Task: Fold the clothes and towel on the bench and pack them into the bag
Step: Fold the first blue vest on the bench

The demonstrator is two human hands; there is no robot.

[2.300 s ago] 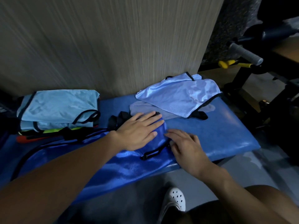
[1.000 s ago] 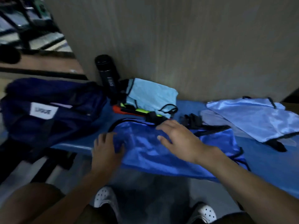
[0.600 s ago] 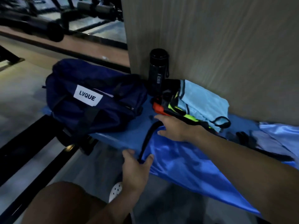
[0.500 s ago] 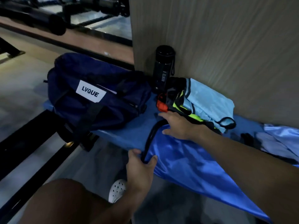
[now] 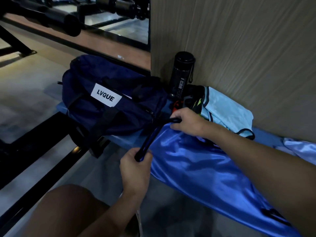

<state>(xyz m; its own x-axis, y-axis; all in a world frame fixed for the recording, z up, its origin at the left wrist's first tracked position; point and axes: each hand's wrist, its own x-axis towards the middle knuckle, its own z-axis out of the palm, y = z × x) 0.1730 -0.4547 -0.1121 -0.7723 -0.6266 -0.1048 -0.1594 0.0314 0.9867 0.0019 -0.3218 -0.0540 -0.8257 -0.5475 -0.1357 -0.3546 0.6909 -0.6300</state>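
Observation:
A shiny royal-blue garment (image 5: 201, 166) with black trim lies stretched along the blue bench (image 5: 126, 138), hanging over its front edge. My left hand (image 5: 136, 170) grips the near corner of its black-trimmed end. My right hand (image 5: 186, 123) pinches the far corner of that same end. The navy bag (image 5: 106, 101) with a white "LVQUE" label sits on the bench's left end, just beyond both hands. A folded light-blue garment (image 5: 225, 112) tops a small pile against the wall. Another pale-blue garment (image 5: 301, 145) shows at the right edge.
A black bottle (image 5: 182, 74) stands against the wood-grain wall (image 5: 239, 48) between bag and pile. Black gym equipment bars (image 5: 51, 19) cross the upper left. My bare knee (image 5: 68, 209) is below the bench, over grey floor.
My view swung left from the bench's right end to the bag. Both hands slid leftward along the royal-blue garment and took hold of its black-trimmed end, lifting it slightly.

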